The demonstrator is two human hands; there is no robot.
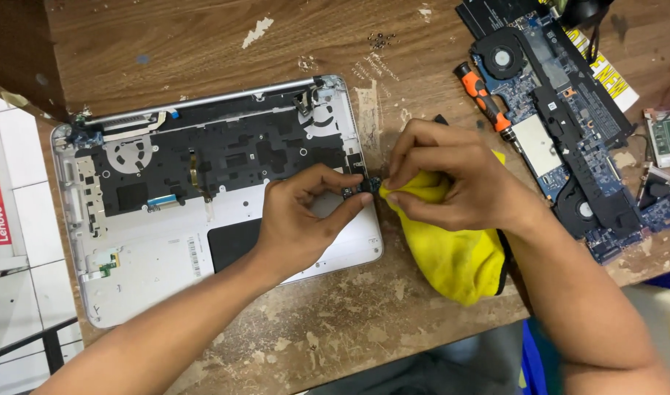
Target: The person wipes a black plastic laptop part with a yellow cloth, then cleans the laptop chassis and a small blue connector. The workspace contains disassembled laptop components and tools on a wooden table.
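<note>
Head view, grip: we pinch a small dark circuit board [361, 188] between the fingertips of our left hand [305, 223], thumb and forefinger closed tight on its left end.
Right hand: our right hand [452, 179] is closed on a fold of the yellow cloth [452, 256], and its fingertips press that fold against the right end of the small board.
Where the board is: it is held in the air between both hands, just over the right edge of the opened laptop base [152, 271].
Cloth: the rest of it hangs down onto the wooden table [335, 329], under our right wrist.
Done so far: the laptop base lies open with its insides bared; we judge the main parts already out, since a blue mainboard with two fans [562, 124] lies apart at the upper right.
Left to do: the small board is in our fingers with the cloth on it, not seated in the base, so we judge the wiping to be in hand.
Nearby: an orange-handled screwdriver [481, 95] lies between our right hand and the mainboard; a cluster of small screws [379, 40] sits at the table's far edge.
</note>
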